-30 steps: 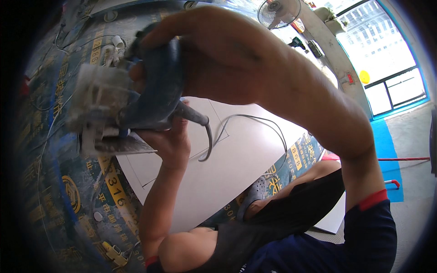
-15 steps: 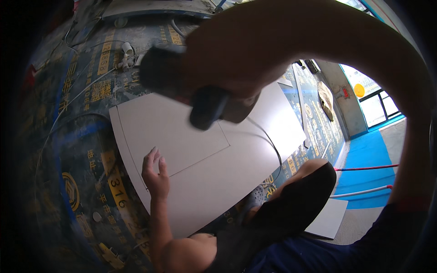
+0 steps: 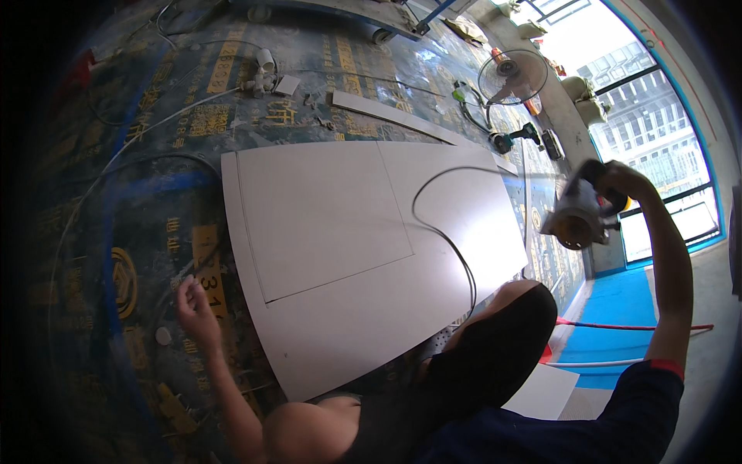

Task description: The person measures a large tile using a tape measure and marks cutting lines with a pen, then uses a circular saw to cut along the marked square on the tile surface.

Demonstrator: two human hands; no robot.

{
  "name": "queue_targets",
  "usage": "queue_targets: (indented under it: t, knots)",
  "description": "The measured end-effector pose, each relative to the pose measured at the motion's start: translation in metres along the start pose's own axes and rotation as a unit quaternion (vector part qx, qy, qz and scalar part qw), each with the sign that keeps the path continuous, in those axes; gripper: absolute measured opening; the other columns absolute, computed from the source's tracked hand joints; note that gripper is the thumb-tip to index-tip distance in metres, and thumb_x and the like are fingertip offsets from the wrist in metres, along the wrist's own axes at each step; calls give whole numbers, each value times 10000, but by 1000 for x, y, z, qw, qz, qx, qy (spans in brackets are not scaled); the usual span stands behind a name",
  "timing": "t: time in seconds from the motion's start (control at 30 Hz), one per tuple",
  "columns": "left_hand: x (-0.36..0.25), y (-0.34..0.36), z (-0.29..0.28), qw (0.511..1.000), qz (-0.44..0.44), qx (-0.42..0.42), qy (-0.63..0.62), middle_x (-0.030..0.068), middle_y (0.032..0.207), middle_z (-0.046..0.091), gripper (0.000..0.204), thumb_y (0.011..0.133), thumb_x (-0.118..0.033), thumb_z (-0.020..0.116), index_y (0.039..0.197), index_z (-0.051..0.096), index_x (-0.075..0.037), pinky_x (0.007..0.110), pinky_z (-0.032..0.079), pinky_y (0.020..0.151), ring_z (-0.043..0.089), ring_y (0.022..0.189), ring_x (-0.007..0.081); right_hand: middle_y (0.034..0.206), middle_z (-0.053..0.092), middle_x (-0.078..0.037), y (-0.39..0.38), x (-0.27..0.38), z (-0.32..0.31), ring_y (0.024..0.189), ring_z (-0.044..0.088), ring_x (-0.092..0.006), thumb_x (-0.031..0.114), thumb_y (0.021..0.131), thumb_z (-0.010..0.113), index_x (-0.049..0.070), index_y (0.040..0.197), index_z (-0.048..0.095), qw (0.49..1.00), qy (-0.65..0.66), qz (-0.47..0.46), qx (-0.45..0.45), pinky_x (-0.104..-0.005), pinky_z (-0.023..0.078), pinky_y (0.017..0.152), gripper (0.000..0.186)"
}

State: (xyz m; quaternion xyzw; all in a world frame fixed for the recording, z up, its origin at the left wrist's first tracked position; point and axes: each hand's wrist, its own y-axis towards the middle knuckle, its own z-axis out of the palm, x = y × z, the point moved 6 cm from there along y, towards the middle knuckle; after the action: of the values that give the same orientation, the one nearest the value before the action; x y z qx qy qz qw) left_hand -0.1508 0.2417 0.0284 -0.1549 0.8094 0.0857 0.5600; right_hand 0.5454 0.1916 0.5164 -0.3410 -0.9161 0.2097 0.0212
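Note:
A large pale tile [image 3: 332, 224] lies on the floor in front of me, with thin dark lines forming a rectangle on its left part. My right hand [image 3: 624, 182], raised at the right, grips the handle of a power cutter [image 3: 578, 215] with a round disc. The cutter is in the air beyond the tile's right side, slightly blurred. Its dark cord [image 3: 417, 203] loops over the tile and drops past its near right edge by my foot. My left hand [image 3: 198, 313] hovers left of the tile, empty, with its fingers loosely bent and apart.
Beyond the tile lie long narrow strips [image 3: 394, 116], a green-and-black power tool [image 3: 516, 139] and a round fan [image 3: 512, 77]. A wheeled trolley [image 3: 348, 17] stands at the back. White pipe fittings [image 3: 267, 66] lie far left. Another tile piece [image 3: 541, 393] rests by my right knee.
My right hand has swung the cutter from over the tile out to the right. My left hand has moved left, off the tile's edge. The view has shifted, showing more of the window.

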Motion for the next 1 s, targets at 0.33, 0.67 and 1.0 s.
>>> queue_targets:
  t: [0.33, 0.67, 1.0]
  knots:
    - [8, 35, 25, 995, 25, 81, 43, 137, 948, 683, 314, 959, -280, 553, 1039, 656, 6, 351, 503, 794, 669, 911, 250, 530, 466, 41, -36, -241, 26, 416, 432, -77, 276, 853, 605, 78, 873, 638, 912, 366, 184, -33, -246, 337, 386, 201]
    - [-11, 30, 86, 989, 51, 118, 73, 212, 893, 678, 277, 955, -229, 519, 986, 651, 13, 435, 504, 766, 648, 884, 395, 510, 373, 80, 49, 65, 161, 354, 331, -49, 331, 969, 534, 111, 1005, 605, 813, 578, -9, 76, -216, 248, 318, 234]
    - [47, 116, 18, 924, 63, -179, 333, 271, 1336, 469, 422, 948, -168, 524, 1304, 469, 52, 523, 344, 1071, 429, 1267, 428, 740, 565, -21, 32, 312, 193, 580, 543, -129, 251, 916, 531, 41, 1138, 558, 613, 694, -215, 311, -262, 538, 583, 307]
